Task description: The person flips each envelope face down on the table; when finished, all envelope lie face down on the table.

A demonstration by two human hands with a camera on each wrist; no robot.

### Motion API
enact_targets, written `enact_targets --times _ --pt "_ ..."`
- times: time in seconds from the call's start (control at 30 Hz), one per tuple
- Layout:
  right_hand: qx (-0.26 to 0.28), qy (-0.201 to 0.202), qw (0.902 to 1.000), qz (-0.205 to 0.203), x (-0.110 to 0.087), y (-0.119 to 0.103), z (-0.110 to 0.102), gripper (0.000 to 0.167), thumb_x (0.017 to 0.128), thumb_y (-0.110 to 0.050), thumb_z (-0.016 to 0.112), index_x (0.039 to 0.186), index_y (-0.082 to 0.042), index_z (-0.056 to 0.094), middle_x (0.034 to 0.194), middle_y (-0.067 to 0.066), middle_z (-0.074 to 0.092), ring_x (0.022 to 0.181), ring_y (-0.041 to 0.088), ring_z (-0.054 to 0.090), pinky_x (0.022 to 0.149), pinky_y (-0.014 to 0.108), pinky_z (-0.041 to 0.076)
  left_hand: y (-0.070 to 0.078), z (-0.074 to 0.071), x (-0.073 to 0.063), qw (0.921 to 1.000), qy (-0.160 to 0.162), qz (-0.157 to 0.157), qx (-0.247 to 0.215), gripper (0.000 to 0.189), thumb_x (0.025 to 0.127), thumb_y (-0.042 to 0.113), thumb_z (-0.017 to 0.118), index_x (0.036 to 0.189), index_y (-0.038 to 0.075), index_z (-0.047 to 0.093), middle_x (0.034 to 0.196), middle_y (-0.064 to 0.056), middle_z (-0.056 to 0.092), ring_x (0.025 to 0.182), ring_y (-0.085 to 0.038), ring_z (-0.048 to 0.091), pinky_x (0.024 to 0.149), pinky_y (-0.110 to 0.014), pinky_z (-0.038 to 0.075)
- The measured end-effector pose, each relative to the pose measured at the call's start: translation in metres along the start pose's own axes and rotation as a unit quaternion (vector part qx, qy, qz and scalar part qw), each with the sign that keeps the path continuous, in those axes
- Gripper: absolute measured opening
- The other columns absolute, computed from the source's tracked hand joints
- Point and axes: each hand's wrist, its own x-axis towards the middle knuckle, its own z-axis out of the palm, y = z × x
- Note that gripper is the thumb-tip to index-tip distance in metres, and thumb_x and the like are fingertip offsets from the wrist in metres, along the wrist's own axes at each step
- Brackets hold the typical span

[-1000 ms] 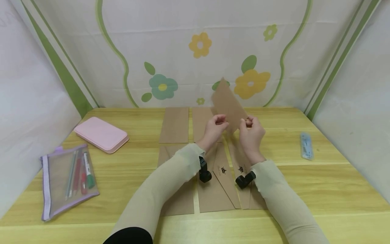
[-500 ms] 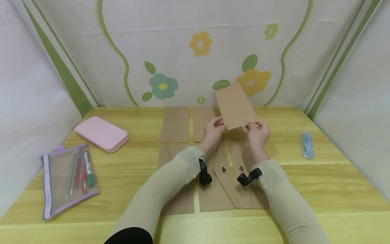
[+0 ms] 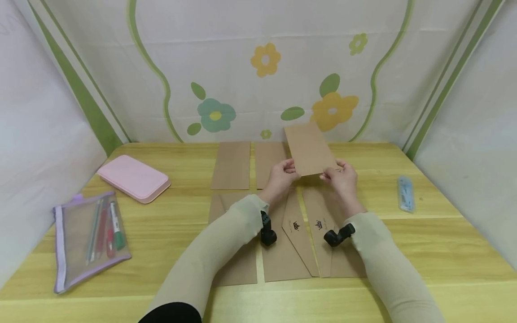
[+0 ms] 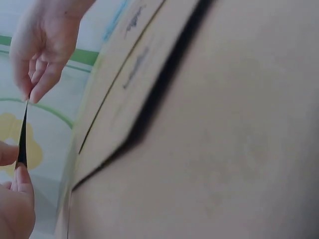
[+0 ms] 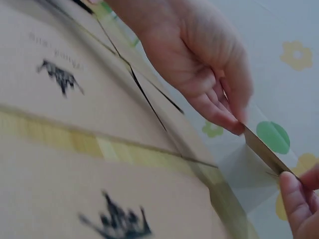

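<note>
A brown kraft-paper card [image 3: 311,148] is held up off the table, its far edge tilted upward against the backdrop. My left hand [image 3: 280,179] pinches its near left corner, and my right hand [image 3: 342,181] pinches the near right one. Seen from the left wrist, the card [image 4: 23,134] is nearly edge-on, with a narrow dark gap along it. Under my forearms lie brown envelopes with pointed flaps: one at left [image 3: 238,269], a middle one [image 3: 282,258] and one at right [image 3: 343,264]. Crowns are printed on the middle and right flaps. My sleeves partly cover them.
Two flat brown cards, left [image 3: 232,166] and middle [image 3: 266,157], lie behind the envelopes. A pink case [image 3: 135,177] and a purple-edged mesh pouch [image 3: 72,242] with pens are at left. A small blue case [image 3: 405,193] lies at right. A flowered curtain [image 3: 242,27] closes the back.
The card has turned from corner-up to nearly square, then dropped slightly. My left hand now grips its left corner, and my right hand has shifted a little right.
</note>
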Motion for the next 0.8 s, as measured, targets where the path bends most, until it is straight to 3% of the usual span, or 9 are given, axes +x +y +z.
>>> enact_targets --times 0.13,0.3,0.43,0.53,0.6,0.67,0.73,0.8 --pt "-0.087 -0.048 0.995 -0.007 0.003 0.0 -0.011 0.057 0.086 0.001 0.057 0.138 0.0 0.034 0.08 0.003 0.057 0.062 0.008 0.059 0.067 0.023 0.055 -0.003 -0.002 0.001 0.9993 -0.018 -0.007 0.032 0.056 0.081 -0.009 0.062 0.134 0.0 0.046 0.119 -0.012 0.055 0.103 -0.019 0.054 0.085 -0.022 0.049" --pt "-0.196 -0.092 0.9762 0.007 0.003 -0.001 -0.023 0.059 0.09 -0.009 0.056 0.14 0.002 0.028 0.099 0.015 0.055 0.058 0.006 0.059 0.067 0.025 0.055 -0.006 -0.001 0.003 0.995 -0.044 -0.003 0.089 0.057 0.083 -0.006 0.061 0.137 0.0 0.042 0.119 -0.013 0.056 0.103 -0.016 0.054 0.083 -0.019 0.049" --pt "-0.215 -0.11 0.9701 0.024 0.005 0.002 -0.028 0.059 0.091 -0.009 0.055 0.14 0.003 0.026 0.104 0.019 0.054 0.058 0.005 0.058 0.066 0.024 0.055 -0.005 0.0 0.003 0.9883 -0.063 0.007 0.139 0.058 0.085 -0.005 0.059 0.139 -0.001 0.037 0.12 -0.01 0.054 0.089 -0.008 0.051 0.073 -0.014 0.046" --pt "-0.222 -0.115 0.9678 0.03 0.008 0.005 -0.029 0.059 0.091 -0.008 0.055 0.14 0.005 0.025 0.102 0.019 0.053 0.058 0.004 0.058 0.066 0.022 0.055 -0.004 0.0 0.001 0.9842 -0.073 0.009 0.161 0.057 0.085 -0.006 0.057 0.138 -0.003 0.038 0.101 -0.005 0.053 0.075 -0.006 0.044 0.062 -0.014 0.039" --pt "-0.219 -0.117 0.968 0.036 0.008 0.006 -0.03 0.059 0.091 -0.007 0.054 0.14 0.005 0.025 0.1 0.017 0.054 0.058 0.005 0.059 0.066 0.022 0.055 -0.004 0.001 0.0 0.9809 -0.077 0.014 0.178 0.051 0.084 -0.007 0.056 0.133 -0.006 0.043 0.083 -0.002 0.046 0.066 -0.007 0.039 0.056 -0.015 0.034" --pt "-0.215 -0.116 0.9688 0.042 0.009 0.008 -0.03 0.058 0.091 -0.008 0.055 0.14 0.004 0.026 0.097 0.015 0.055 0.057 0.005 0.06 0.065 0.022 0.055 -0.003 0.001 -0.001 0.9761 -0.077 0.022 0.202 0.028 0.083 -0.008 0.055 0.112 -0.01 0.052 0.071 0.0 0.037 0.059 -0.008 0.034 0.052 -0.016 0.03" --pt "-0.213 -0.116 0.9692 0.044 0.01 0.009 -0.031 0.056 0.091 -0.008 0.054 0.14 0.004 0.028 0.093 0.014 0.057 0.057 0.005 0.06 0.064 0.022 0.055 -0.002 0.002 -0.001 0.9703 -0.073 0.029 0.229 0.007 0.082 -0.009 0.054 0.086 -0.006 0.049 0.064 0.002 0.032 0.055 -0.008 0.032 0.05 -0.017 0.028" --pt "-0.214 -0.115 0.9691 0.042 0.01 0.01 -0.031 0.055 0.092 -0.008 0.054 0.139 0.005 0.029 0.09 0.013 0.057 0.056 0.005 0.06 0.062 0.022 0.055 -0.002 0.003 0.0 0.9658 -0.069 0.031 0.248 0.018 0.081 -0.009 0.054 0.074 0.001 0.041 0.06 0.002 0.028 0.053 -0.008 0.03 0.049 -0.018 0.026"
